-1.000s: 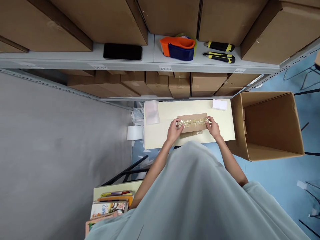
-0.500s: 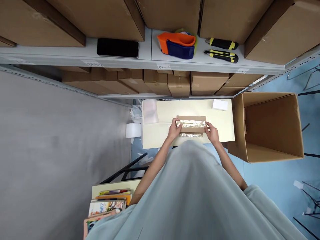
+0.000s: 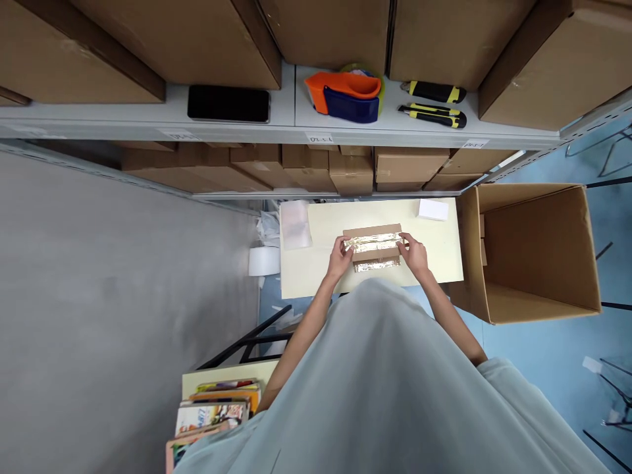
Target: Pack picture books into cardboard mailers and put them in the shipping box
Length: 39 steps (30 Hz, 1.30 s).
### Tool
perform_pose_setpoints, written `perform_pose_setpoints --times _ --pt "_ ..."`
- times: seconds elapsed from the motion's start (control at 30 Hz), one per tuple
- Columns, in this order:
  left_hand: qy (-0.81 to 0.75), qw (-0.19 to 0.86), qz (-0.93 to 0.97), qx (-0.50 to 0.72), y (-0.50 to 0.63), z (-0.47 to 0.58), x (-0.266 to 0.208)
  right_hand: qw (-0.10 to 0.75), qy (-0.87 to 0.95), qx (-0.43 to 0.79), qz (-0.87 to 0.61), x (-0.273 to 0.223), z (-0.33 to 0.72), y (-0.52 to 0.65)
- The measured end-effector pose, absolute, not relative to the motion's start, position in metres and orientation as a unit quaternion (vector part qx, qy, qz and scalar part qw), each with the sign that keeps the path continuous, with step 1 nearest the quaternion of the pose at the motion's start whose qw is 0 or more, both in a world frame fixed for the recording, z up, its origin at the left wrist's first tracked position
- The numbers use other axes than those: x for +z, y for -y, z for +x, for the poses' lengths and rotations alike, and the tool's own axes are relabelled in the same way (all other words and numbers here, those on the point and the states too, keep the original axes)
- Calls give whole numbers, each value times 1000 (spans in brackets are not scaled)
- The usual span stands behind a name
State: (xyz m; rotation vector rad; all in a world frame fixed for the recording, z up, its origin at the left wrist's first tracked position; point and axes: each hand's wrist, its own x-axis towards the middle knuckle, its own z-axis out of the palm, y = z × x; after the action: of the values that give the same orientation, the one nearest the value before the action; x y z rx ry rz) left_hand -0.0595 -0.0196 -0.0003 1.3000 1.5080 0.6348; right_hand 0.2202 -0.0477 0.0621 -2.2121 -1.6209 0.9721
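A small flat cardboard box point(image 3: 372, 230) lies on the cream table, tilted slightly up to the right. Glossy clear packing tape point(image 3: 374, 243) runs along its length, and another shiny strip point(image 3: 376, 264) shows along the near side. My left hand point(image 3: 338, 258) is closed around the box's left end, thumb by the end of the tape. At the opposite end, my right hand point(image 3: 415, 255) grips the box with its thumb and fingers at the tape's edge. Fingertips partly hide both ends.
A white box point(image 3: 433, 209) and a translucent pouch point(image 3: 295, 225) lie on the table point(image 3: 316, 276). To the right stands a large open carton point(image 3: 538, 250). The shelf ahead holds a phone point(image 3: 228, 104), a tape dispenser point(image 3: 345, 99) and two utility knives point(image 3: 434, 92). Books point(image 3: 212, 418) are at lower left.
The box has turned slightly, its right end now higher. My right hand has shifted a little left and up, and my left hand slightly left. Both still hold the box.
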Motion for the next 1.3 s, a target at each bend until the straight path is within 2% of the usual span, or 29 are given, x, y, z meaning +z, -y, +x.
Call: perform_pose_setpoints --times 0.2,0.37,0.47,0.63,0.8,0.93,1.1,1.3 --pt "-598 563 501 273 14 -64 0 2 593 289 -752 65 211 37" --pt "-603 544 533 238 13 -70 7 -54 619 272 -735 74 198 37" --pt "-608 479 588 234 10 -71 18 -36 640 245 -727 83 197 35" --pt "-575 386 674 257 -18 -73 56 43 683 193 -703 111 197 11" --pt "-512 280 747 318 -81 -70 132 171 735 132 -643 167 192 -45" --pt "-472 192 772 382 -143 -62 198 227 775 81 -585 228 179 -109" --pt "-455 163 770 417 -201 -52 233 199 811 41 -548 267 158 -206" --pt "-464 157 770 409 -216 -40 231 81 791 66 -602 255 143 -277"
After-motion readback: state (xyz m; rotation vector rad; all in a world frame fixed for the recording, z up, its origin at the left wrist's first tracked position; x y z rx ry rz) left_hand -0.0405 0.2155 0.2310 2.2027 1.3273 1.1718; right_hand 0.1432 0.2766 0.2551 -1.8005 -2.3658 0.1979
